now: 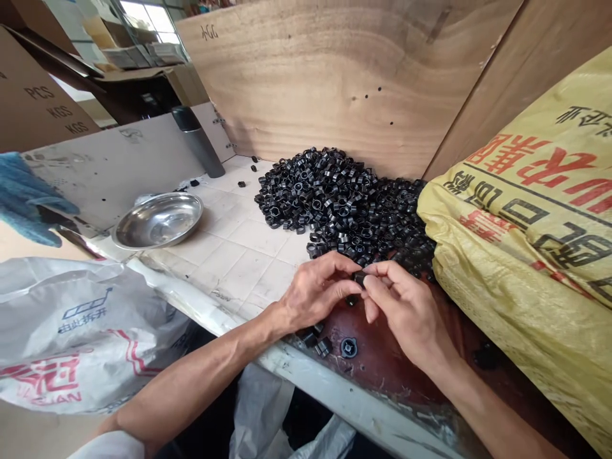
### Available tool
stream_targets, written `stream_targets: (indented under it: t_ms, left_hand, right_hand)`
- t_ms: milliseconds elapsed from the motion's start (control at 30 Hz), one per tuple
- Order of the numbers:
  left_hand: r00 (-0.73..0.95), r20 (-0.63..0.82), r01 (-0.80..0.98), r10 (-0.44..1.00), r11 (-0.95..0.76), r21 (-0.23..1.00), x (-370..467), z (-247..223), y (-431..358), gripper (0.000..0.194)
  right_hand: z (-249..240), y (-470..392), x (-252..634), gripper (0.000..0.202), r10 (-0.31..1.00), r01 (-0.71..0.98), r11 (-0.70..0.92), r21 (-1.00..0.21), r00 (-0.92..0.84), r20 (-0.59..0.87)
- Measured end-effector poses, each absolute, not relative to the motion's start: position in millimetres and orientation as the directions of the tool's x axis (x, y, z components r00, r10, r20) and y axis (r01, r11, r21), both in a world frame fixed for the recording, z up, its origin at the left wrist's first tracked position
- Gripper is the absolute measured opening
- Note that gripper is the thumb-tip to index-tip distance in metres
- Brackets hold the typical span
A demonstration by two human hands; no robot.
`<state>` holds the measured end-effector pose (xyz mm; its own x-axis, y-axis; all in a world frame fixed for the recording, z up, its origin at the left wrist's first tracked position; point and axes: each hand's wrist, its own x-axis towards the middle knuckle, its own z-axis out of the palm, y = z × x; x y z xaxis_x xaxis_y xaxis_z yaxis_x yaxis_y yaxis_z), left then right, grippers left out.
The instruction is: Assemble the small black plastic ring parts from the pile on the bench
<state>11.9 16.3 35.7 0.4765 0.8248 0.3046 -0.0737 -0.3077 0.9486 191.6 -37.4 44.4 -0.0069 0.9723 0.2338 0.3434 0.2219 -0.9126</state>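
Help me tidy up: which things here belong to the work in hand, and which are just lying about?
Likely in the work:
small black piece, between left hand and right hand
black ring pile
round black part

Probably just lying about:
dark flask
blue glove
steel bowl, use unclear

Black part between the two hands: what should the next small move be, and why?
Probably a slight turn of the black part: the left hand and right hand both seem to pinch it, and their fingers hide much of its shape.
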Motion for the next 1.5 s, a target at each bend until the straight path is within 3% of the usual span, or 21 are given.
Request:
stream_targets:
  t_ms: [67,100,233,267,367,433,567,600,667,733,800,867,933,1033,1100,1167,1267,1300,1367,1433,1500]
  left_hand:
    - [0.451,0.352,-0.011,0.820,-0.390,0.921,12.5,35.5,15.7,0.029]
    - [0.462,0.307,-0.026,0.832,-0.333,0.942,13.1,36.3,15.2,0.029]
    - [0.555,0.090,-0.187,0.827,0.018,0.982,14.1,39.1,13.9,0.028]
    - [0.542,0.114,-0.190,0.833,-0.011,0.982,13.8,38.4,14.0,0.028]
    - [0.442,0.272,-0.069,0.855,-0.270,0.961,12.8,34.8,15.2,0.029]
    - [0.435,0.268,-0.037,0.859,-0.281,0.959,13.0,34.9,15.4,0.029]
    - [0.553,0.068,-0.196,0.831,0.051,0.979,14.3,41.5,13.7,0.032]
    - [0.559,0.065,-0.212,0.826,0.066,0.975,14.4,42.2,13.4,0.031]
    - [0.529,0.134,-0.182,0.838,-0.042,0.982,13.9,40.1,13.7,0.029]
    - [0.481,0.329,-0.086,0.812,-0.330,0.940,12.6,33.6,15.4,0.025]
    - [0.484,0.564,0.018,0.669,-0.652,0.758,10.6,25.1,18.0,0.021]
    - [0.538,0.685,0.062,0.490,-0.834,0.548,7.7,18.2,20.3,0.026]
    - [0.596,0.700,0.068,0.392,-0.894,0.443,3.6,15.1,21.6,0.032]
    - [0.677,0.668,0.031,0.310,-0.918,0.395,-4.6,17.3,20.9,0.033]
    - [0.710,0.631,-0.003,0.313,-0.894,0.447,-9.5,20.5,17.4,0.030]
    - [0.660,0.572,0.027,0.487,-0.776,0.630,-11.7,23.1,10.1,0.023]
    - [0.448,0.249,-0.014,0.859,-0.272,0.962,-9.5,26.6,-7.4,0.022]
    - [0.422,0.117,-0.073,0.899,-0.094,0.993,-8.2,27.7,-13.8,0.025]
    - [0.413,-0.012,-0.149,0.911,0.081,0.986,-6.7,29.2,-25.5,0.029]
    - [0.387,0.029,-0.126,0.922,0.022,0.992,-8.2,28.6,-33.7,0.025]
    - [0.349,0.214,-0.019,0.912,-0.221,0.975,-12.5,25.8,-37.6,0.018]
  right_hand:
    - [44.7,-37.7,191.1,0.030,0.998,0.250,0.070,-0.966,-0.029,0.065]
    - [44.4,-38.0,191.0,0.029,0.996,0.261,0.089,-0.961,-0.017,0.088]
    - [42.6,-39.0,190.9,0.015,0.910,0.446,0.362,-0.819,0.020,0.413]
    - [42.6,-39.1,190.7,0.015,0.922,0.425,0.344,-0.837,0.016,0.388]
    - [43.9,-38.8,190.2,0.020,0.996,0.228,0.085,-0.970,-0.013,0.084]
    - [44.9,-38.6,190.6,0.023,1.000,0.193,0.019,-0.981,-0.004,0.018]
    - [45.3,-40.2,190.4,0.016,0.932,0.426,0.286,-0.858,0.082,0.352]
    - [45.6,-40.9,189.4,0.014,0.926,0.434,0.299,-0.850,0.082,0.368]
    - [46.9,-42.3,186.5,0.012,0.966,0.314,0.199,-0.928,0.096,0.240]
    - [48.2,-42.6,184.2,0.016,0.996,0.035,-0.010,-0.999,0.084,-0.007]
    - [48.4,-41.4,184.8,0.023,0.972,-0.262,-0.232,-0.937,-0.019,-0.236]
    - [47.5,-39.2,188.4,0.026,0.912,-0.439,-0.407,-0.801,-0.149,-0.382]
    - [46.2,-36.9,192.8,0.023,0.857,-0.493,-0.511,-0.704,-0.230,-0.461]
    - [45.4,-36.3,194.5,0.018,0.823,-0.457,-0.567,-0.685,-0.271,-0.500]
    - [45.6,-38.5,190.4,0.016,0.824,-0.422,-0.567,-0.708,-0.282,-0.492]
    - [45.3,-42.2,184.1,0.016,0.864,-0.364,-0.503,-0.784,-0.249,-0.438]
    - [42.7,-47.8,176.7,0.016,0.987,-0.002,-0.127,-0.992,-0.097,-0.126]
    - [41.6,-49.4,175.4,0.015,0.997,0.158,0.030,-0.987,-0.076,0.018]
    - [40.4,-52.7,173.4,0.013,0.977,0.339,0.210,-0.917,-0.103,0.186]
    - [41.5,-56.6,170.3,0.012,0.978,0.309,0.195,-0.931,-0.135,0.159]
    - [45.1,-60.6,165.9,0.013,0.987,0.158,0.051,-0.986,-0.155,0.027]
